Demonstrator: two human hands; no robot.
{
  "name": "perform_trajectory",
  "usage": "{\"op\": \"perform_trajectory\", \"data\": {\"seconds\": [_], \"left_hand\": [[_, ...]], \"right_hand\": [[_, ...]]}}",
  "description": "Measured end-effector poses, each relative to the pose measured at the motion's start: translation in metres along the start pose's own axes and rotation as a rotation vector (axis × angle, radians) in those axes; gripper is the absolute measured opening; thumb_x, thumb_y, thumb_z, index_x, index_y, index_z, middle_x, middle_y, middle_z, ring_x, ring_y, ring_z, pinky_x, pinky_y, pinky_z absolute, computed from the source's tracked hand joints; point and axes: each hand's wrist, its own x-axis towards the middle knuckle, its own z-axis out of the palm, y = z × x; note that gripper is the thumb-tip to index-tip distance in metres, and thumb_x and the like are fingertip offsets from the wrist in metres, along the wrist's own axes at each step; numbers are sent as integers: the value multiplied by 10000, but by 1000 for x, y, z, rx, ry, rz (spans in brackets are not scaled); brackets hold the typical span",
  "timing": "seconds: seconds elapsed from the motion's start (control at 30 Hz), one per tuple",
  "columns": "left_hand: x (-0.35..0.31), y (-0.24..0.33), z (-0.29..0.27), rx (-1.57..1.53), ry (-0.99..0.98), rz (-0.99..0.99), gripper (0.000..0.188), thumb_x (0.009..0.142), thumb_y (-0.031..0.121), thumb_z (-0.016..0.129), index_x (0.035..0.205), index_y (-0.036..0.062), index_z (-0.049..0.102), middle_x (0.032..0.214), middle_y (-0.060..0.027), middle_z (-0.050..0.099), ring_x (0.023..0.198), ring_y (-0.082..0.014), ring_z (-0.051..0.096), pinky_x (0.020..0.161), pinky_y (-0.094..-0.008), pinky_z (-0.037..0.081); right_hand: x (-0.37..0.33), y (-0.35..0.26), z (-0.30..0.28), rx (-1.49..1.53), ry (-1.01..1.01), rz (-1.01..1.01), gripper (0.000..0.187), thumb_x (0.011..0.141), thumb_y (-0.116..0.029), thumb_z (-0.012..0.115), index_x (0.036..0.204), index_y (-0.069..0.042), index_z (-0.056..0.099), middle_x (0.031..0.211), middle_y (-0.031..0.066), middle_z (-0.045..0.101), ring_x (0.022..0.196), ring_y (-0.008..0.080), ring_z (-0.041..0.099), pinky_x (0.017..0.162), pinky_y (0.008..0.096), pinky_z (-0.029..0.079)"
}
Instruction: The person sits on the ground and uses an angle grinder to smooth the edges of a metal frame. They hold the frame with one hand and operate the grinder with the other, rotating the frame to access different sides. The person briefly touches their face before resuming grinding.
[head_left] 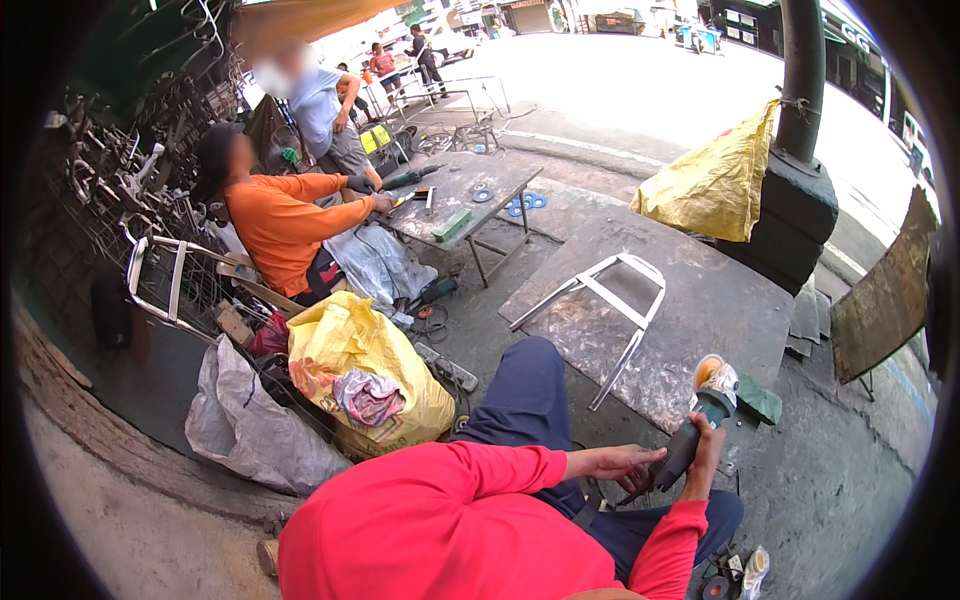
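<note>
In my right hand (706, 450) I grip a dark green and black angle grinder (684, 452) by its body, fingers wrapped round it. Its head carries a round orange-brown disc (709, 370), with a whitish rag-like wrap around the neck. My left hand (622, 463) is beside the rear of the grinder, index finger stretched out to its side; the lower fingers are partly hidden. Beyond the tool, a bent metal tube frame (612, 287) with crossbars lies across a flat, stained metal sheet (725, 290). A green block-like piece (758, 400) sits by the sheet's near right corner.
A yellow sack (355, 360) and a white sack (250, 425) stand to my left. Ahead, a co-worker in orange (285, 225) works at a low table (480, 190); another person (318, 110) stands behind. A post (800, 90) with a yellow sheet (715, 180) rises at right.
</note>
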Motion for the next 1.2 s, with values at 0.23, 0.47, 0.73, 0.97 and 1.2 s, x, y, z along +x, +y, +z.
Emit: {"op": "perform_trajectory", "data": {"seconds": [0.23, 0.47, 0.73, 0.97, 1.2], "left_hand": [[22, -27, 4, -281, -209, -34, 499, 917, 554, 587, 1072, 84, 647, 952, -49, 683, 882, -196, 642, 808, -363, 488], [26, -39, -3, -405, -369, 19, 446, 933, 526, 569, 1045, 101, 649, 932, -32, 675, 791, -178, 604, 758, -343, 468], [23, -40, -4, -385, -393, 30, 421, 934, 521, 569, 1035, 121, 648, 951, -9, 665, 796, -170, 581, 764, -335, 458], [23, -41, -4, -395, -387, 11, 412, 934, 513, 576, 1036, 120, 646, 949, 1, 660, 815, -172, 575, 783, -347, 449], [25, -45, -5, -399, -387, 31, 418, 931, 507, 583, 1029, 105, 645, 928, -8, 657, 800, -175, 580, 766, -362, 456]], "right_hand": [[-8, -1, 7, -54, 19, 1, 269, 718, -122, 737, 850, 53, 580, 688, 109, 613, 506, 221, 625, 469, 319, 515], [-9, 4, 12, -114, -58, 12, 297, 725, -173, 718, 867, 52, 585, 671, 109, 607, 516, 234, 637, 479, 330, 523], [-4, 19, 11, -62, -124, 6, 295, 733, -221, 706, 862, 6, 569, 679, 86, 597, 533, 228, 646, 484, 330, 533], [-6, 17, 12, -101, -137, 40, 315, 726, -245, 711, 865, -4, 565, 685, 86, 597, 536, 232, 648, 489, 327, 534], [-8, 15, 13, -107, -148, 55, 313, 727, -247, 716, 875, -17, 563, 686, 80, 593, 543, 232, 649, 485, 328, 532]]}}
